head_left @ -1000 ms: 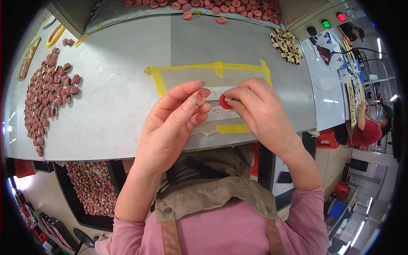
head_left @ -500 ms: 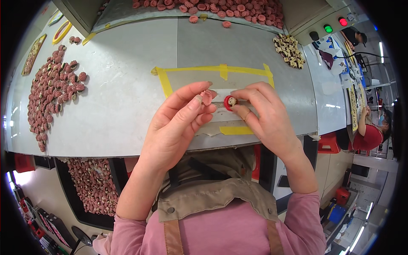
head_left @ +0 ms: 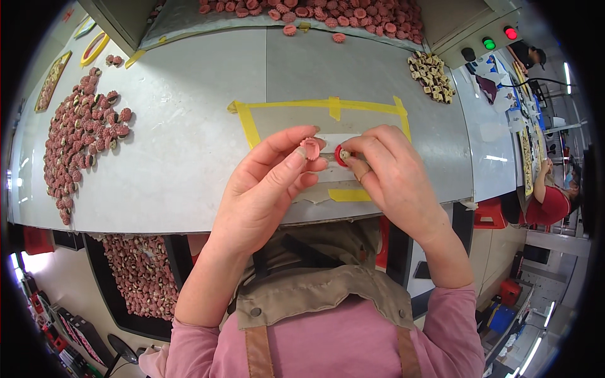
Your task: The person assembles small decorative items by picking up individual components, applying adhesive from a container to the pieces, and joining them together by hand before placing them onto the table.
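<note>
My left hand (head_left: 257, 189) pinches a small pink ridged cup (head_left: 311, 150) between thumb and fingers, its hollow side showing. Just to the right, my right hand (head_left: 398, 179) has thumb and fingertips closed on a small cream-coloured piece (head_left: 345, 154). That piece sits at a red ring (head_left: 338, 156), partly covered by my fingers; whether the ring is fixed or held I cannot tell. The pink cup and the red ring are a short gap apart, above a work patch (head_left: 296, 116) framed with yellow tape.
Pink-and-dark assembled pieces (head_left: 79, 138) are heaped at the left. Loose pink cups (head_left: 353, 19) fill the far side; cream-and-dark pieces (head_left: 432, 75) lie far right. A black bin (head_left: 138, 277) of pieces stands below the table edge. Another person (head_left: 548, 205) sits at the right.
My left hand has turned the pink cup so its hollow shows more. My right fingers have closed in further over the cream piece and the red ring.
</note>
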`<state>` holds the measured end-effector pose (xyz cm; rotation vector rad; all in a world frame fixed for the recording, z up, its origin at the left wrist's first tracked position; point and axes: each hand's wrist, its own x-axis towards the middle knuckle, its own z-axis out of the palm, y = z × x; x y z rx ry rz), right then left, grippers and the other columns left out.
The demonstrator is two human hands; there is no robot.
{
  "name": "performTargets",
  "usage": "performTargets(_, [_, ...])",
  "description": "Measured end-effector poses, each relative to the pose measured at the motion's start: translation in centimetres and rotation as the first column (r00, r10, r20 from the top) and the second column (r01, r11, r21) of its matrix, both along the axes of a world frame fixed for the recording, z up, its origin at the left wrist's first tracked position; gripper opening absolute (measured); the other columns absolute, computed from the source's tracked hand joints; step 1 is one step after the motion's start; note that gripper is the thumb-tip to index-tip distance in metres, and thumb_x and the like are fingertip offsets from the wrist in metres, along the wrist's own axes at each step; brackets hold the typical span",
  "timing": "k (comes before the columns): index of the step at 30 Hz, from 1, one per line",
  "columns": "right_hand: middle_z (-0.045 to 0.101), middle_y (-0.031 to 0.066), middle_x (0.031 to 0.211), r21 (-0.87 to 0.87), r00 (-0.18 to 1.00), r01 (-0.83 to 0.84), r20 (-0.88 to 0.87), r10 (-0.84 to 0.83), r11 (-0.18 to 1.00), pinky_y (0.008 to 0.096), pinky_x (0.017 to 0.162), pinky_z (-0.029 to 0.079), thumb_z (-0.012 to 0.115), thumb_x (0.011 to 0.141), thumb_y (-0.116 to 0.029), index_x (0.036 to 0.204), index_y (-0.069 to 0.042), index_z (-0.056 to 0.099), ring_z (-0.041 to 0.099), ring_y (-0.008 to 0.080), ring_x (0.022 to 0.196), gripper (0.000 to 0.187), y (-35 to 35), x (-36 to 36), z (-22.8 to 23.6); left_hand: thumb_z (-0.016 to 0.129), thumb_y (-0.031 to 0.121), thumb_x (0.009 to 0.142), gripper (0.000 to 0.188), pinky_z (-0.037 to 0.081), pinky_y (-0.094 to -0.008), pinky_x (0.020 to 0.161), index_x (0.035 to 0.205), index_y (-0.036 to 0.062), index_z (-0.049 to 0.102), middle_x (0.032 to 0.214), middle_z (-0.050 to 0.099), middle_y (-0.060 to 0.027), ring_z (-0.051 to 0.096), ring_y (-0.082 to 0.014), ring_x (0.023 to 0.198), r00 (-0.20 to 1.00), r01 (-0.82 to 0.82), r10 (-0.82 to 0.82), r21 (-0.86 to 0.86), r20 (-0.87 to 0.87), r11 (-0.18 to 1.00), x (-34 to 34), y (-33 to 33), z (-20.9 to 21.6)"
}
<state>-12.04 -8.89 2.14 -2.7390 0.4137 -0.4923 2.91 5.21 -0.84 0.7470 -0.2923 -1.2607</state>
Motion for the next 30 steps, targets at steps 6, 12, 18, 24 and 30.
performTargets(6, [0.057,0.0114,0.091,0.045,1.000,0.021,0.020,-0.022,0.999,0.0362,0.070,0.048,0.067,0.082,-0.004,0.096,-0.001,0.061,0.058,0.0283,0.083,0.016,-0.2,-0.3,-0.3,0.056,0.011,0.096,0.033,0.049,-0.0240,0.084,0.129,0.0053,0.052,0.117,0.059,-0.0075,0.060,-0.0120,0.100,0.999,0.003,-0.001,-0.037,0.052,0.999,-0.1,0.1,-0.1])
performTargets(12, [0.059,0.0096,0.094,0.261,0.990,0.084,0.089,-0.110,0.962,0.0330,0.068,0.050,0.064,0.086,-0.002,0.099,0.000,0.062,0.060,0.0217,0.082,0.014,-0.2,-0.7,-0.9,0.056,0.012,0.097,0.030,0.049,-0.0248,0.086,0.126,0.0066,0.053,0.116,0.059,-0.0070,0.060,-0.0121,0.099,1.000,0.010,-0.009,-0.077,0.009,0.997,0.2,0.5,-0.7])
performTargets(18, [0.058,0.0066,0.099,0.531,0.967,0.105,0.145,-0.212,0.841,0.0253,0.074,0.046,0.062,0.088,-0.002,0.104,0.000,0.062,0.056,0.0142,0.083,0.016,0.4,-1.0,0.0,0.055,0.014,0.098,0.030,0.049,-0.0274,0.089,0.127,0.0055,0.052,0.117,0.060,-0.0079,0.060,-0.0138,0.102,0.997,-0.006,0.006,-0.003,0.078,1.000,-0.3,0.0,0.3])
performTargets(24, [0.057,0.0050,0.104,0.643,0.932,-0.108,0.331,-0.147,0.758,0.0246,0.080,0.043,0.059,0.090,-0.001,0.110,0.001,0.058,0.053,0.0126,0.090,0.020,1.7,-0.1,0.2,0.055,0.012,0.098,0.029,0.049,-0.0272,0.089,0.125,0.0042,0.052,0.118,0.060,-0.0078,0.060,-0.0137,0.103,0.997,-0.012,0.014,-0.026,0.078,1.000,-0.7,-0.1,0.5])
performTargets(30, [0.056,0.0051,0.105,0.632,0.914,-0.152,0.382,-0.135,0.760,0.0245,0.078,0.043,0.061,0.091,-0.004,0.107,-0.001,0.058,0.053,0.0118,0.089,0.016,2.6,1.0,-0.6,0.062,0.009,0.094,0.025,0.048,-0.0275,0.091,0.117,0.0025,0.057,0.114,0.062,-0.0082,0.059,-0.0138,0.104,0.966,-0.150,0.160,-0.063,0.201,0.987,-2.1,-0.4,-0.1])
